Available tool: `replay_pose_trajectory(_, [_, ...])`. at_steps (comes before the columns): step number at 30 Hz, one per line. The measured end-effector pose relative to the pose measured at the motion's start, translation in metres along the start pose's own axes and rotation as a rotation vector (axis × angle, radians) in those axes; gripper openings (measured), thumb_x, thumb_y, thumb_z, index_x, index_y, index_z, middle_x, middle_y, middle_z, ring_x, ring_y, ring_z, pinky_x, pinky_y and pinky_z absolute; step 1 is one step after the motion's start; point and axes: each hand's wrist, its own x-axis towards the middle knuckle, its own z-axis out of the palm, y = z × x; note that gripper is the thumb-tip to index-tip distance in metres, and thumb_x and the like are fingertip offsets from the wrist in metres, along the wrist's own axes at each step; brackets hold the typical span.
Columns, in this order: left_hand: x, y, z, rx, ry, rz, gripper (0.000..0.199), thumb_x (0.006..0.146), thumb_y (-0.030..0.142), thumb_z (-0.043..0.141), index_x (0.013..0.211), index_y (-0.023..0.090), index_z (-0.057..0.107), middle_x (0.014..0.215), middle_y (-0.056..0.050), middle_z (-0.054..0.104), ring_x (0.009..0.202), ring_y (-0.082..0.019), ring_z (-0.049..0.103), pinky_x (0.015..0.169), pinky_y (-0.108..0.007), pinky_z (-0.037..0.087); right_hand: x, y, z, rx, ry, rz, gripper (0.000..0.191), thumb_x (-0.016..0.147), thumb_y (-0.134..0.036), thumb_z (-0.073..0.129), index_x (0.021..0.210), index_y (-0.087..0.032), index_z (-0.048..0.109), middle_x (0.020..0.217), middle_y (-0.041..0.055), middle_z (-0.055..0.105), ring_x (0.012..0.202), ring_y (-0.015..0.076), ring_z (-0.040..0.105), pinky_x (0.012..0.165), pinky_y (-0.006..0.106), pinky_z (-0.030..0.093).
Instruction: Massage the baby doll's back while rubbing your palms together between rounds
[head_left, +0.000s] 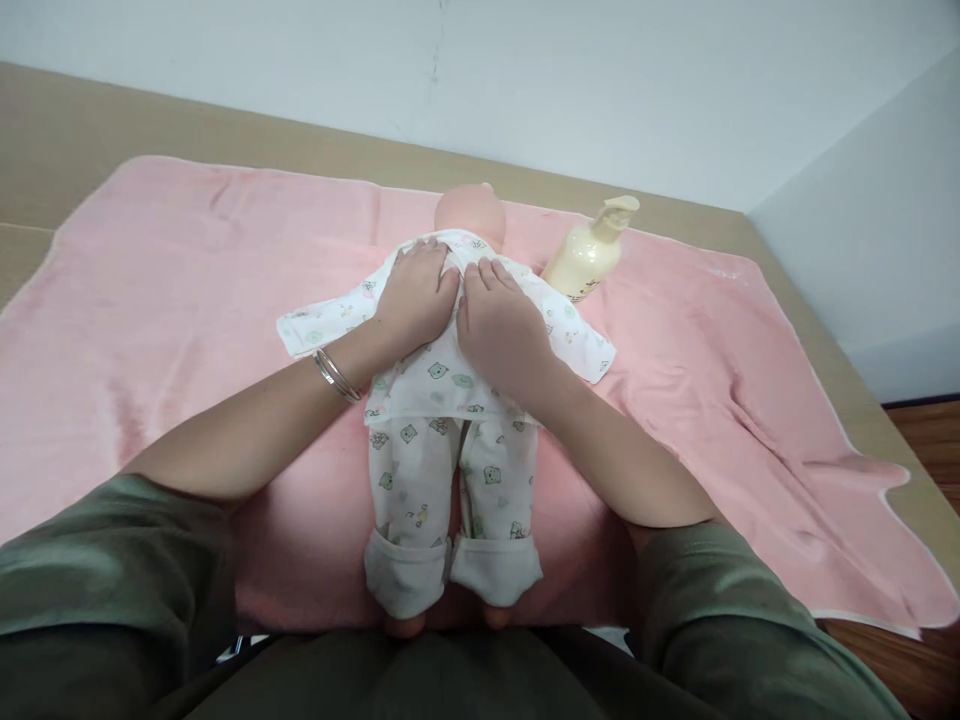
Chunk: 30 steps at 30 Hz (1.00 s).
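Note:
A baby doll point(471, 212) lies on a pink blanket with its head away from me and its feet at the near edge. It wears a white printed top point(442, 385) and matching trousers point(411, 470) with the cuffs turned up. My left hand point(420, 292) rests flat on the left of the upper body, fingers stretched toward the shoulder. On the other side, my right hand point(501, 318) lies over the top with its fingers extended. Both palms are hidden against the cloth, and the thumbs nearly meet in the middle.
The pink blanket point(187, 290) covers most of a wooden table point(67, 115) and has wrinkles on the right. A cream pump bottle point(589, 250) leans beside the doll's right-hand sleeve in view. White walls point(600, 90) stand behind the table and to the right.

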Motion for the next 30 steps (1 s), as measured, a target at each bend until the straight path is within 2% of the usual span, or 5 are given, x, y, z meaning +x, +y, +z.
replay_pose_trajectory(6, [0.001,-0.002,0.003,0.006,0.007,0.019,0.064,0.102,0.032,0.025,0.153,0.006,0.054,0.165,-0.021,0.052,0.159,-0.032,0.044,0.138,-0.052,0.026,0.031,0.022,0.004,0.117,-0.073,0.188,0.066,0.108,-0.027,0.038,0.167,0.002,0.031,0.178,0.0234,0.024,0.170,0.0359,0.020,0.141,0.054,0.018])
replay_pose_trajectory(17, [-0.001,0.000,0.004,0.079,0.032,0.045,0.059,0.105,0.028,0.027,0.152,0.007,0.055,0.162,-0.020,0.056,0.155,-0.031,0.049,0.135,-0.050,0.032,0.028,0.023,0.008,0.116,-0.034,0.180,0.067,0.106,-0.027,0.037,0.167,0.000,0.034,0.177,0.0225,0.030,0.169,0.0347,0.024,0.140,0.054,0.019])
replay_pose_trajectory(21, [-0.013,0.011,-0.003,0.175,0.051,0.081,0.056,0.106,0.025,0.026,0.149,0.004,0.056,0.153,-0.025,0.061,0.148,-0.036,0.055,0.129,-0.056,0.039,0.027,0.024,0.007,0.115,-0.032,0.176,0.066,0.106,-0.027,0.036,0.166,0.001,0.035,0.177,0.0232,0.030,0.168,0.0350,0.025,0.140,0.053,0.019])
replay_pose_trajectory(25, [-0.029,0.024,-0.010,0.252,0.026,0.129,0.057,0.106,0.023,0.029,0.153,0.001,0.051,0.159,-0.027,0.056,0.150,-0.040,0.053,0.125,-0.061,0.042,0.030,0.028,0.002,0.124,-0.083,0.144,0.067,0.106,-0.025,0.037,0.167,0.002,0.032,0.177,0.0232,0.028,0.169,0.0353,0.024,0.140,0.052,0.019])
replay_pose_trajectory(30, [-0.027,0.025,-0.016,0.230,-0.040,0.151,0.058,0.106,0.021,0.026,0.155,-0.002,0.047,0.162,-0.026,0.053,0.156,-0.035,0.047,0.132,-0.055,0.038,0.032,0.030,-0.005,0.100,-0.112,0.121,0.066,0.108,-0.025,0.036,0.168,0.002,0.030,0.178,0.0230,0.027,0.169,0.0349,0.023,0.141,0.051,0.019])
